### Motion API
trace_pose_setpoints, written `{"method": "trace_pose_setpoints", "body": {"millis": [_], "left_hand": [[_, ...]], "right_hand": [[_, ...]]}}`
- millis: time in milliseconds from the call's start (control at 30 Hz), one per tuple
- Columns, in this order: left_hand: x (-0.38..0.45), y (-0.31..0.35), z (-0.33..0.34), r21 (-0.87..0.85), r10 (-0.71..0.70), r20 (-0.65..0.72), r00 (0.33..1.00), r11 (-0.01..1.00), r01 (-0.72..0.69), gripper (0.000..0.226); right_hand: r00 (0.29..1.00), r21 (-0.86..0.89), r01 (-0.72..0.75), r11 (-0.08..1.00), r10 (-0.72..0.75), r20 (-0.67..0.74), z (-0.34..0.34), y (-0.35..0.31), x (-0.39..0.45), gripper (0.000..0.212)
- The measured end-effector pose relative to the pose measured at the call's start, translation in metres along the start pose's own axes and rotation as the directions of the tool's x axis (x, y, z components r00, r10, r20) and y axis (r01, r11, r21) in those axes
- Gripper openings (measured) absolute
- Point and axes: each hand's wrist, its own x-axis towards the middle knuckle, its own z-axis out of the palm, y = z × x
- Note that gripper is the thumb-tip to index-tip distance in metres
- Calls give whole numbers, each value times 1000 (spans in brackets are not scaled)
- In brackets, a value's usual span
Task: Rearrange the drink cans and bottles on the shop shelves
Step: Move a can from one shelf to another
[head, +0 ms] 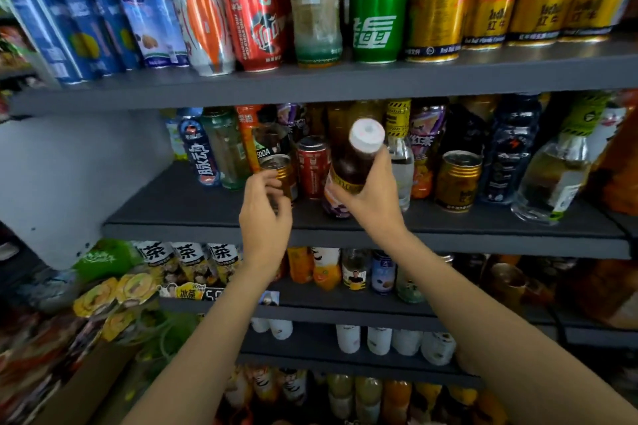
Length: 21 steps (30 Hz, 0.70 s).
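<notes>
Both hands raised to the middle shelf (207, 217), side by side but apart. Right hand (366, 197) wrapped around a dark bottle (352, 166) with a white cap (366, 135), thumb across the yellow label, bottle tilted toward the camera and lifted just above the shelf front. Left hand (264, 207) with fingers curled at a small gold can (281, 172), fingertips touching its side; whether actually gripping, cannot tell. Just right of that can, a red can (312, 167), standing upright between the gold can and the held bottle. Farther right on the same shelf, a clear bottle (402, 169) behind the right hand, a second gold can (457, 181), and a large clear bottle (552, 179) leaning at the shelf's right end. To the left, a blue bottle (198, 148) and a green bottle (226, 148) near the back. On the top shelf (345, 83), a row of blue cans, an orange-and-white can, a red can, a green can (378, 7) and gold cans (493, 0). Below, more shelves of bottles, partly hidden by both forearms.
</notes>
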Motion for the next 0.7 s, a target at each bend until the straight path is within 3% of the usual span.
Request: {"method": "trace_pose_setpoints", "body": {"millis": [133, 367, 533, 700], "left_hand": [[-3, 34, 29, -43, 204, -4, 979, 978, -204, 28], [-16, 165, 124, -225, 530, -57, 846, 819, -528, 24], [-41, 267, 210, -276, 595, -127, 794, 747, -604, 24], [-46, 354, 277, -194, 573, -95, 814, 792, -579, 31]], "right_hand": [[996, 54, -57, 997, 61, -68, -64, 10, -29, 86], [965, -60, 112, 992, -123, -232, -232, 12, -41, 78], [888, -96, 251, 963, -268, -374, -364, 22, -26, 84], [825, -125, 355, 927, -373, -425, -475, 43, 5, 78]]}}
